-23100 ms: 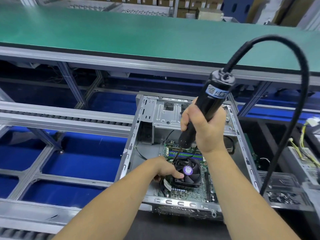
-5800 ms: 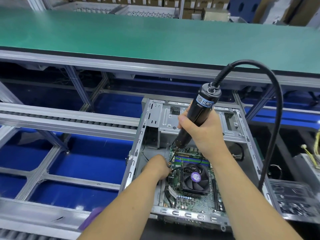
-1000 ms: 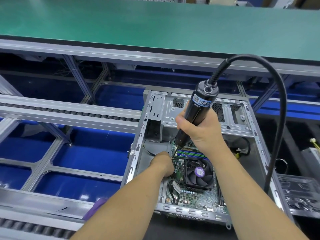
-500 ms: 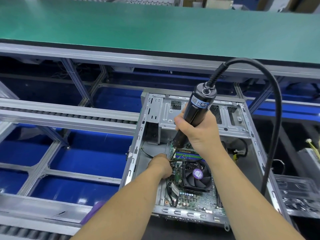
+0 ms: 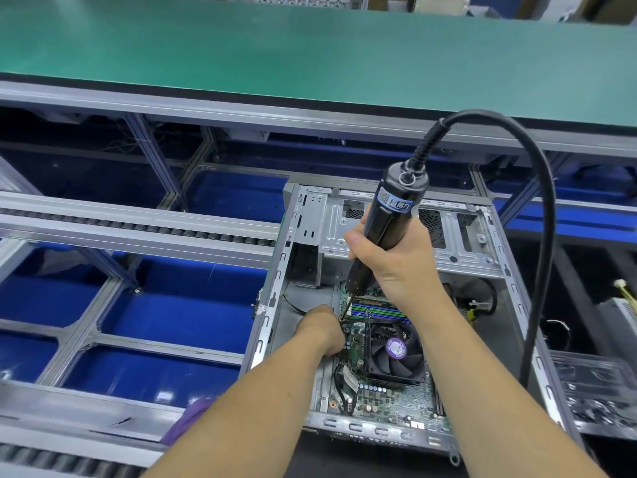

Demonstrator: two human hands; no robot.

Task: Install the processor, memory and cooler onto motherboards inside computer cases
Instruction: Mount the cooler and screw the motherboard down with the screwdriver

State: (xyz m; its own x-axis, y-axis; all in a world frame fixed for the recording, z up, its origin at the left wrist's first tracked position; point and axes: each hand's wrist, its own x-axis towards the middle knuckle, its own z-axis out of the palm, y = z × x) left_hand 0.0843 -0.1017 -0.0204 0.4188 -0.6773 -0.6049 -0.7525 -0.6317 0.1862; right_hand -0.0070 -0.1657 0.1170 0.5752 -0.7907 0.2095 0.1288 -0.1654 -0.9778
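Gripping screwdriver point(image 5: 386, 215), right hand point(image 5: 389, 263), inside case point(image 5: 275, 270)

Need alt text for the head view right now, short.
The right hand grips an electric screwdriver, its bit down at the far left corner of the cooler inside an open computer case. The left hand rests beside the bit on the motherboard.

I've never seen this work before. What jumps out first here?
A black electric screwdriver with a looping cable, gripped in the right hand, points down into an open computer case. Its tip meets the motherboard beside the cooler fan, where the left hand rests.
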